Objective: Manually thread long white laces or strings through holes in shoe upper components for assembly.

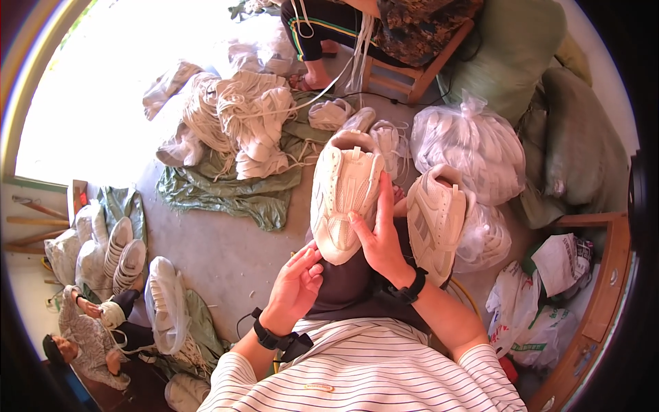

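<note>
An off-white sneaker (342, 199) is in front of me, toe toward my body and its opening facing away. My right hand (379, 240) grips its right side, with the thumb over the upper near the toe. Beside the toe, on the left, is my left hand (294, 287), palm partly up and fingers loosely bent. Its fingertips are close to the shoe's edge; whether they touch it I cannot tell. A second off-white sneaker (436, 216) with grey side panels sits just right of my right hand, by my leg. No lace shows in the eyelets of either shoe.
Bundled laces (240, 103) and shoes lie on a green sheet (226, 196). Clear bags of shoes (470, 144) stand at right, before large green sacks (511, 55). One person (89, 343) sits lower left; another (322, 34) sits at the top. A wooden cabinet (597, 323) is at right.
</note>
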`<action>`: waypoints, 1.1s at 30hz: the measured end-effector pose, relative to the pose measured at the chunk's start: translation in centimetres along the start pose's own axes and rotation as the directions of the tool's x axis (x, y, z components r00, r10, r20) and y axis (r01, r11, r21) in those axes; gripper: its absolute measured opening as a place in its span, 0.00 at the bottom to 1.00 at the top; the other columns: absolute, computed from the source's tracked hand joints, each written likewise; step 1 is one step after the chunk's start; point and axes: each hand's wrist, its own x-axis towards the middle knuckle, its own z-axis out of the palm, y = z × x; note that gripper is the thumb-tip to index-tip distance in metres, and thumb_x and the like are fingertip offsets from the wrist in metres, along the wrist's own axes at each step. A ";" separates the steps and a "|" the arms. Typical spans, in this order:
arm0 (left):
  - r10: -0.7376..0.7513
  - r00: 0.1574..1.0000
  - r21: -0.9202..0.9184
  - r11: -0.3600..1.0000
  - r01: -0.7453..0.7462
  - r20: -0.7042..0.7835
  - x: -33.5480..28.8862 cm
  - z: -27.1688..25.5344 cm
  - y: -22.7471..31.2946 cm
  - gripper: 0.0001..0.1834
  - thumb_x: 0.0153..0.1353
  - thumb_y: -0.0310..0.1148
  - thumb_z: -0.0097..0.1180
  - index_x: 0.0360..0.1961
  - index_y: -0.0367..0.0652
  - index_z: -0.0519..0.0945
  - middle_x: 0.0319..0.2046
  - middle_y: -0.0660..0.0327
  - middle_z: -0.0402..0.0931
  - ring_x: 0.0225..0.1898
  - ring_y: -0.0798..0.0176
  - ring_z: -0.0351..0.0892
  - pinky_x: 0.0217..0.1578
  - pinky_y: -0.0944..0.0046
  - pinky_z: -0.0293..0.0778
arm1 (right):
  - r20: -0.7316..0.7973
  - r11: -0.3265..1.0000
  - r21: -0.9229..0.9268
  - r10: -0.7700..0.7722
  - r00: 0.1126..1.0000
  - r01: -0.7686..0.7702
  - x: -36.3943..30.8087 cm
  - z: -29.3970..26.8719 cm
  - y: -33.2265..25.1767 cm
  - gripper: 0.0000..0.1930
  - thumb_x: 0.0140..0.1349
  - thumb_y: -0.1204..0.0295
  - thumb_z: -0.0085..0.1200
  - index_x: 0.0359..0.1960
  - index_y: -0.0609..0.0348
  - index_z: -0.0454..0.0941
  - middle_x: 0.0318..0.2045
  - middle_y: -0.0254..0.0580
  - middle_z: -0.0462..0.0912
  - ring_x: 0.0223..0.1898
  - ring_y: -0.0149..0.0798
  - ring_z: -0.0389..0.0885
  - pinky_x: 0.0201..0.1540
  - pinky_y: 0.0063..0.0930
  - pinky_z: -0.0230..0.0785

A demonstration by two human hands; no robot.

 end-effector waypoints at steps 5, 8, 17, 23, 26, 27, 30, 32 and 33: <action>0.030 0.998 0.040 0.999 -0.028 -0.058 0.4 1.6 -0.6 0.12 0.65 0.26 0.50 0.50 0.41 0.71 0.30 0.69 0.74 0.23 0.78 0.71 0.17 0.79 0.62 | -0.007 1.000 -0.007 -0.007 1.000 0.007 -0.4 -0.2 0.0 0.40 0.62 0.76 0.49 0.70 0.65 0.35 0.71 0.52 0.42 0.72 0.43 0.35 0.71 0.37 0.23; 0.048 0.999 0.041 0.998 -0.047 -0.018 0.9 1.3 -0.9 0.10 0.65 0.26 0.50 0.48 0.42 0.71 0.25 0.72 0.70 0.20 0.80 0.65 0.15 0.79 0.58 | 0.005 1.000 -0.017 -0.006 1.000 0.006 -0.3 -0.3 0.1 0.40 0.63 0.74 0.51 0.70 0.64 0.36 0.70 0.58 0.37 0.72 0.51 0.34 0.71 0.41 0.30; 0.000 0.994 0.027 1.000 -0.003 0.112 1.4 1.1 -0.4 0.07 0.66 0.26 0.48 0.44 0.42 0.72 0.24 0.71 0.70 0.14 0.80 0.56 0.13 0.77 0.54 | 0.012 1.000 -0.019 0.007 1.000 -0.006 0.2 -0.5 0.3 0.40 0.64 0.72 0.50 0.70 0.64 0.36 0.71 0.58 0.35 0.73 0.50 0.33 0.71 0.40 0.30; 0.092 0.995 0.690 0.722 -0.052 -0.021 1.3 1.7 1.2 0.05 0.64 0.30 0.53 0.38 0.41 0.75 0.18 0.72 0.68 0.16 0.82 0.59 0.15 0.78 0.54 | 0.013 1.000 -0.002 -0.008 1.000 0.008 0.2 -1.3 0.9 0.41 0.63 0.70 0.53 0.70 0.62 0.38 0.71 0.60 0.35 0.72 0.52 0.35 0.71 0.42 0.31; 0.311 0.949 0.888 0.423 -0.180 0.045 2.0 0.8 0.9 0.05 0.63 0.30 0.56 0.35 0.39 0.76 0.17 0.74 0.67 0.18 0.83 0.60 0.17 0.79 0.55 | 0.012 1.000 -0.020 -0.019 1.000 0.019 0.4 -1.5 1.0 0.41 0.63 0.70 0.53 0.70 0.61 0.38 0.70 0.60 0.35 0.72 0.54 0.35 0.70 0.43 0.32; 0.443 0.885 0.899 0.316 -0.304 0.144 2.2 0.5 0.8 0.06 0.62 0.30 0.57 0.34 0.38 0.77 0.19 0.74 0.68 0.18 0.83 0.61 0.18 0.79 0.56 | 0.015 0.999 -0.032 -0.021 1.000 0.021 0.4 -1.5 0.8 0.41 0.63 0.70 0.53 0.70 0.61 0.38 0.70 0.60 0.35 0.72 0.54 0.35 0.70 0.43 0.32; 0.524 0.834 0.780 0.446 -0.440 0.171 2.2 1.6 1.6 0.05 0.62 0.27 0.56 0.36 0.37 0.77 0.22 0.73 0.70 0.18 0.82 0.62 0.19 0.79 0.58 | 0.016 0.998 -0.062 -0.022 1.000 0.023 0.4 -1.9 0.8 0.42 0.63 0.70 0.53 0.70 0.61 0.38 0.70 0.61 0.35 0.72 0.54 0.35 0.70 0.43 0.33; 0.544 0.826 0.746 0.485 -0.456 0.151 2.1 3.0 2.2 0.05 0.62 0.27 0.56 0.37 0.37 0.77 0.22 0.72 0.69 0.19 0.80 0.63 0.20 0.78 0.59 | 0.019 0.997 -0.076 -0.023 1.000 0.024 0.4 -2.0 0.9 0.42 0.63 0.70 0.53 0.70 0.61 0.37 0.70 0.61 0.35 0.72 0.55 0.35 0.70 0.43 0.33; 0.562 0.817 0.710 0.523 -0.471 0.128 2.3 3.5 2.5 0.05 0.62 0.26 0.56 0.38 0.37 0.76 0.22 0.72 0.68 0.19 0.79 0.63 0.21 0.77 0.60 | 0.019 0.996 -0.082 -0.022 1.000 0.023 0.3 -2.0 0.9 0.42 0.63 0.70 0.53 0.70 0.61 0.37 0.70 0.61 0.35 0.72 0.55 0.35 0.70 0.44 0.33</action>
